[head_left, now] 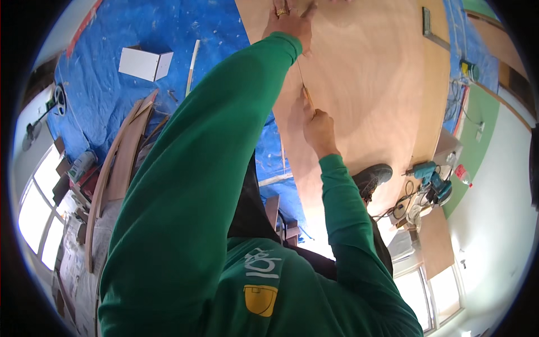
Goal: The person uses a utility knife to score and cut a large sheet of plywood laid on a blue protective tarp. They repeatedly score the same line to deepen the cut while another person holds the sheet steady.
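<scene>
A large pale plywood sheet lies in front of me, over a blue tarp. My left hand, a ring on one finger, rests on the sheet at the top of the view with its fingers apart. My right hand grips a narrow orange-brown handled tool lower down on the sheet. A thin dark line runs from the tool's tip up toward my left hand; I cannot tell whether it is a blade or a cut. My shoed foot is on the sheet's lower right part.
Curved wooden strips lie at left, below a white panel piece on the blue tarp. A teal power drill with cables sits at right. A dark metal square lies at upper right. Skin, perhaps another person's fingers, shows at the top edge.
</scene>
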### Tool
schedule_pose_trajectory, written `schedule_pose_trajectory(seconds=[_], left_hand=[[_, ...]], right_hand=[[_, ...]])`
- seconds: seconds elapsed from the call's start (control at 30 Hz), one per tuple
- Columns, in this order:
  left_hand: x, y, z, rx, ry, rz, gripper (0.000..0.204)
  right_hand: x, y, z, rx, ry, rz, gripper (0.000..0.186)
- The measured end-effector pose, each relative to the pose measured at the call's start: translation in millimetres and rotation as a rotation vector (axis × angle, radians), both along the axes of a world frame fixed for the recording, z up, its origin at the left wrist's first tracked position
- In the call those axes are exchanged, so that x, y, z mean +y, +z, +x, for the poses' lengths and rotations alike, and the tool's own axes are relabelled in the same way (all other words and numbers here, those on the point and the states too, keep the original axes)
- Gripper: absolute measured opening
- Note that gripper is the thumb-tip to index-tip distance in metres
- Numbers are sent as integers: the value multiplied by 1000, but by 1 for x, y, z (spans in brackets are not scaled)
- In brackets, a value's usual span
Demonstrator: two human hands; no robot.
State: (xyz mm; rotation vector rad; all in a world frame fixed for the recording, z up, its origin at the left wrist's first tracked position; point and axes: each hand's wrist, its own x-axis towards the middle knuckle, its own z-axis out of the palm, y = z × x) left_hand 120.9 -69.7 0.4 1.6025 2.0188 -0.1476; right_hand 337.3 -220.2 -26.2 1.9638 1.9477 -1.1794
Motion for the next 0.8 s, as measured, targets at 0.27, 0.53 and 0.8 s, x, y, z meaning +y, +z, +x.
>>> schedule_pose_trajectory(seconds=[0.27,0.53,0.8], left_hand=[[-10,-6,-15,19,20,-96,134],[9,15,0,-50,1,-116,134],[-10,-8,-18,11,17,-68,131]], right_hand=[[-88,151,97,-57,192,-129,40],[-8,-7,14,11,-18,-33,58],[-75,142,85,-27,113,-158,55]])
